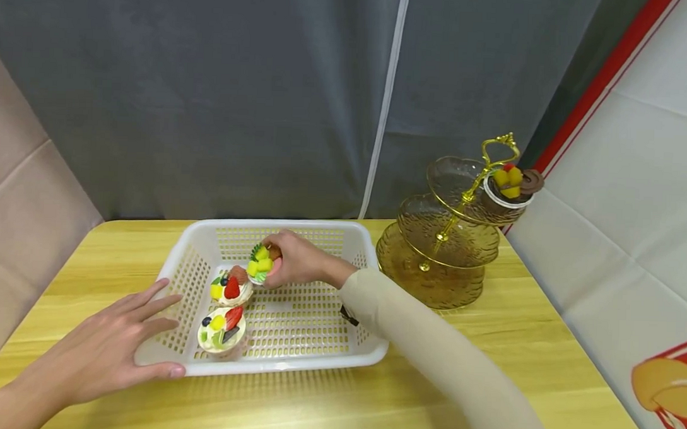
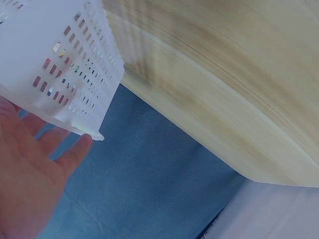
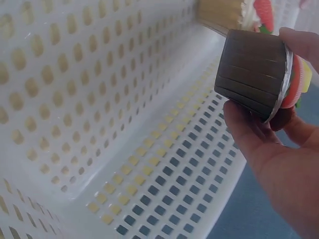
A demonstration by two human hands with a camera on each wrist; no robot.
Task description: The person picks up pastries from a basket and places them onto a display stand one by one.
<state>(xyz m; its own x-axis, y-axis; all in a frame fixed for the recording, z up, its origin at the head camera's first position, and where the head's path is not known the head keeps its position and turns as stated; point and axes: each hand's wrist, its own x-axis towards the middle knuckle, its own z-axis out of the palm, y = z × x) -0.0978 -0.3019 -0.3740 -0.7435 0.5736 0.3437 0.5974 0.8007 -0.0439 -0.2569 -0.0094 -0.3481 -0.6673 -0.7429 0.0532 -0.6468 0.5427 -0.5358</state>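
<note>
My right hand (image 1: 296, 258) grips a cupcake (image 1: 260, 265) topped with yellow and green fruit pieces, inside the white plastic basket (image 1: 293, 365). The right wrist view shows the dark brown cup of this cupcake (image 3: 254, 69), tilted between thumb and fingers. Two more cupcakes sit at the basket's left side: one with a strawberry and white cream (image 1: 233, 287), and below it one with a strawberry slice and blueberry (image 1: 221, 330). My left hand (image 1: 114, 342) rests at the basket's left rim, its fingers spread and fairly straight; its thumb lies by the near left corner.
To the right stands a three-tier amber stand (image 1: 432, 274) with a gold handle (image 1: 500, 147). A chocolate cupcake (image 1: 506, 192) sits on its top tier. The wooden table (image 1: 520, 347) runs under everything, with a grey curtain (image 1: 239, 110) behind and a white wall panel (image 1: 634, 187) at the right.
</note>
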